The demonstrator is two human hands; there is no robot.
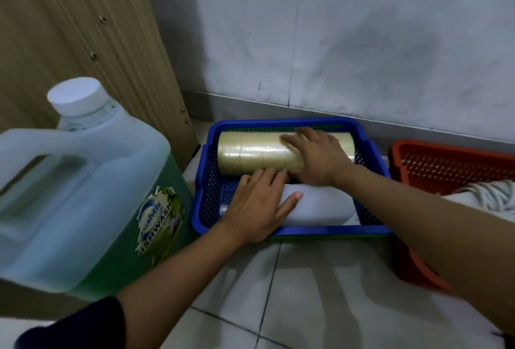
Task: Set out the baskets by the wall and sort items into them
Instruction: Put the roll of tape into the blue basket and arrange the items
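Note:
A blue perforated basket (370, 151) stands on the floor against the wall. Inside it lies a stack of clear tape rolls (250, 153) on its side at the back, and a white bottle (323, 205) on its side at the front. My left hand (256, 206) rests flat over the left end of the white bottle, fingers spread. My right hand (317, 156) lies palm down on the right part of the tape rolls. An orange basket (446, 165) stands to the right, holding a white mop head (490, 195).
A large jug of green dishwashing liquid (83, 190) with a white cap stands at the left, close to the blue basket. A wooden cabinet side (83, 28) rises behind it. White floor tiles (320, 293) lie in front of the baskets.

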